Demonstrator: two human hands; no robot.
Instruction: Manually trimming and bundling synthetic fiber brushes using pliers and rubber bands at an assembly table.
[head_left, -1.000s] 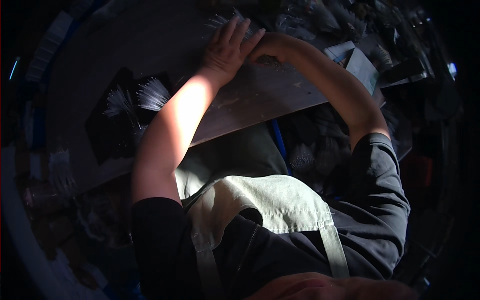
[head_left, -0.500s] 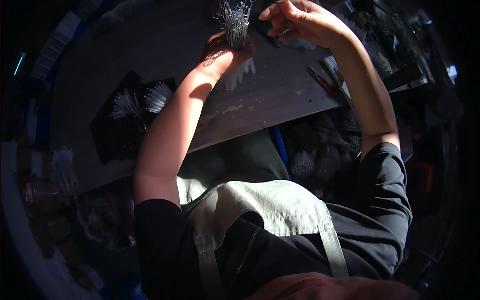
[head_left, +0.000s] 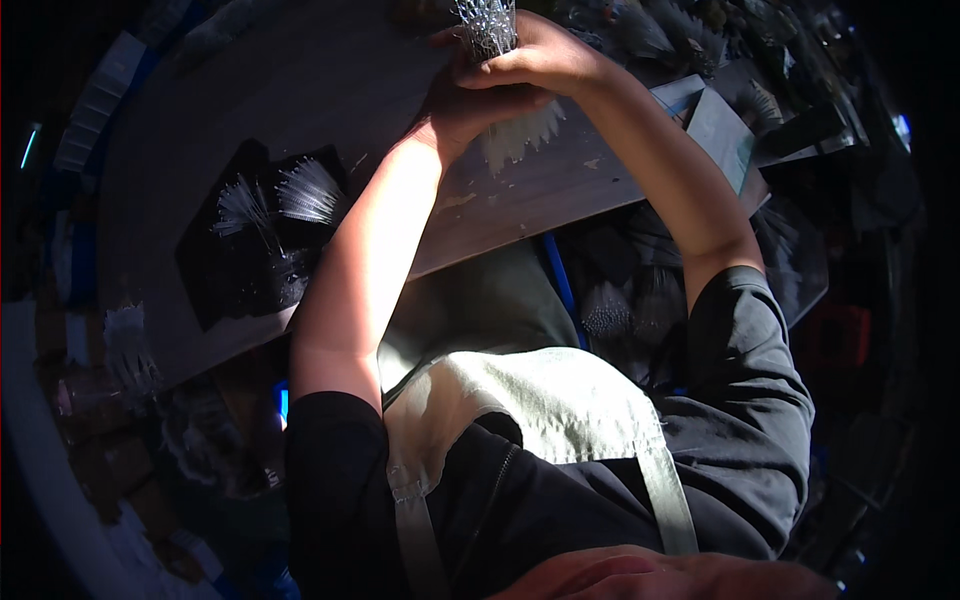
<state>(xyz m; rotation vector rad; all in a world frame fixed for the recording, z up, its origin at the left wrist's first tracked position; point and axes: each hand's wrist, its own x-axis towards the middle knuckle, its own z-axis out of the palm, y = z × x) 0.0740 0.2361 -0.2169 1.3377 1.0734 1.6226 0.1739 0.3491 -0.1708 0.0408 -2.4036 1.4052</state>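
Note:
At the top edge, both my hands are closed around a bundle of thin twisted metal wires (head_left: 488, 28), whose shiny looped ends point up and away from me. My left hand (head_left: 458, 108) wraps the bundle from below and the left. From the right, my right hand (head_left: 548, 60) presses against the same bundle, its thumb lying across the wires. Pale, pointed bristle-like ends (head_left: 522, 138) stick out beneath my hands, over the table. The bundle's middle is hidden by my fingers, and the frame cuts off its top.
Two fanned bundles of thin wires (head_left: 312, 192) lie on a black sheet (head_left: 215, 265) at the left of the worn wooden table (head_left: 330, 100). More bundles (head_left: 690, 40) crowd the far right, near a pale flat box (head_left: 722, 130). Others (head_left: 608, 310) sit below the table edge.
My right hand has come left and closed on the wire bundle beside my left hand; before, it hung apart with bent fingers. The bundle has shifted slightly right and farther away.

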